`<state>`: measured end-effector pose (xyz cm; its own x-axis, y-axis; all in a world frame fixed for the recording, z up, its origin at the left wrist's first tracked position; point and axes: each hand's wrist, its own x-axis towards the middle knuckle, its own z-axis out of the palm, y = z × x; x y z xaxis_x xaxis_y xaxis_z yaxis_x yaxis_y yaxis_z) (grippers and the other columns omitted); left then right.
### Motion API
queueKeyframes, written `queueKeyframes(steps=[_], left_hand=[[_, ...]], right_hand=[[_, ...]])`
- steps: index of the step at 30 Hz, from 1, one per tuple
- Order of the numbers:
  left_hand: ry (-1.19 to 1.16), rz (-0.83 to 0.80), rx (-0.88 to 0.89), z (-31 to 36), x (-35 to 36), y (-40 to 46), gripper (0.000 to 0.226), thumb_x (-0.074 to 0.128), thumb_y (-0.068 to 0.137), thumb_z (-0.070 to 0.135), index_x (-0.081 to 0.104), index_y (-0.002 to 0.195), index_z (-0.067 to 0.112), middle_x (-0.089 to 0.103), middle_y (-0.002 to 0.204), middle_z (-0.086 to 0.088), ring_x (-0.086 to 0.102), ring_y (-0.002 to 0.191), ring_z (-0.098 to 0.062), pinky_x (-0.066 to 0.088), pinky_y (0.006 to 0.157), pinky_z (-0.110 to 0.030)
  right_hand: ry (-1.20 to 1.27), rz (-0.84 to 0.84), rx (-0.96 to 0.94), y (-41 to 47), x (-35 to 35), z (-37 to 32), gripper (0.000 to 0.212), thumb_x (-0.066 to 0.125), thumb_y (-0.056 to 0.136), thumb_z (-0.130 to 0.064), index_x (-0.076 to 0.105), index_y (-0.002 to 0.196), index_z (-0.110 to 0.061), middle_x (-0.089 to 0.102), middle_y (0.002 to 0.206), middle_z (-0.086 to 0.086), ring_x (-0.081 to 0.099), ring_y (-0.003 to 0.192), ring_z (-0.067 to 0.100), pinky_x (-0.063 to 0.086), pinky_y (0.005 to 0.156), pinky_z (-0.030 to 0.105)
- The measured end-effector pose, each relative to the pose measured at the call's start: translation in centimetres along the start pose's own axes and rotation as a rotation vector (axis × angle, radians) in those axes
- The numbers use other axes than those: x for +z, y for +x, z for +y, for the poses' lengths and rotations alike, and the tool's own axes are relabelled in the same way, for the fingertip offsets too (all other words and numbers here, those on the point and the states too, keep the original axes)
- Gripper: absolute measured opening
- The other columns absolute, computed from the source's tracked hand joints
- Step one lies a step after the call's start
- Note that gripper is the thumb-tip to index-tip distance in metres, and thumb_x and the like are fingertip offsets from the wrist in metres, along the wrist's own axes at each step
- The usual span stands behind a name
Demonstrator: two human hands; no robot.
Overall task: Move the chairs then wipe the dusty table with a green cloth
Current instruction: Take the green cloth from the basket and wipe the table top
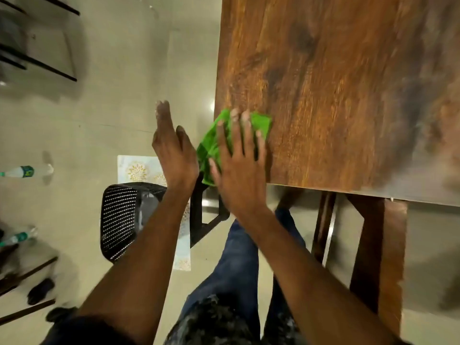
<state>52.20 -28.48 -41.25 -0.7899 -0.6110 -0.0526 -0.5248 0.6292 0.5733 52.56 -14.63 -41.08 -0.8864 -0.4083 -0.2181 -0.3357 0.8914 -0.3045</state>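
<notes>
The brown wooden table (348, 83) fills the upper right, with a grey dusty film toward its right side. My right hand (239, 165) lies flat with fingers spread on the green cloth (211, 143), pressing it onto the table's near left corner; part of the cloth hangs off the edge. My left hand (171, 148) is held open and edge-up just beyond the table's left edge, beside the cloth, holding nothing. A black mesh-backed chair (119, 217) stands on the floor to the left, below my left forearm, apart from the table.
Two plastic bottles (20, 171) (17, 239) lie on the tiled floor at far left. Dark furniture legs (37, 62) show at top left, a patterned mat (139, 170) lies under the chair, and shoes (39, 291) sit at lower left. The table's leg (380, 257) is right of my legs.
</notes>
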Motion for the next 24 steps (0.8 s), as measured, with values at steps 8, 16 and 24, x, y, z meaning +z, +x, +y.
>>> queueKeyframes(steps=[8,16,24], left_hand=[[-0.058,0.007,0.160,3.1,1.4,0.1,0.060,0.042,0.108,0.007,0.027,0.166,0.006,0.033,0.172,-0.011,0.029,0.161,-0.025,0.027,0.129,-0.053],[0.034,-0.268,0.399,10.9,6.6,-3.7,0.060,0.040,0.114,0.025,0.019,0.170,0.020,0.024,0.176,-0.003,0.021,0.163,-0.019,0.014,0.134,-0.040],[0.228,-0.405,0.779,17.1,14.1,-3.6,0.068,0.030,0.115,0.043,0.007,0.171,0.011,-0.002,0.179,-0.005,-0.004,0.166,-0.019,0.008,0.135,-0.046]], right_hand=[[-0.110,0.055,-0.163,-4.5,1.5,4.5,0.069,0.045,0.111,-0.045,0.016,0.169,-0.023,0.007,0.178,0.008,0.010,0.164,0.030,0.018,0.131,0.051],[-0.130,0.121,0.432,-11.5,-3.5,17.4,0.062,0.035,0.110,-0.033,0.018,0.169,-0.026,0.007,0.178,0.008,0.007,0.165,0.025,0.028,0.126,0.054],[-0.169,0.129,0.530,-9.4,-4.1,18.3,0.065,0.039,0.108,-0.038,0.025,0.168,-0.015,0.003,0.177,0.014,0.008,0.165,0.029,0.031,0.126,0.054]])
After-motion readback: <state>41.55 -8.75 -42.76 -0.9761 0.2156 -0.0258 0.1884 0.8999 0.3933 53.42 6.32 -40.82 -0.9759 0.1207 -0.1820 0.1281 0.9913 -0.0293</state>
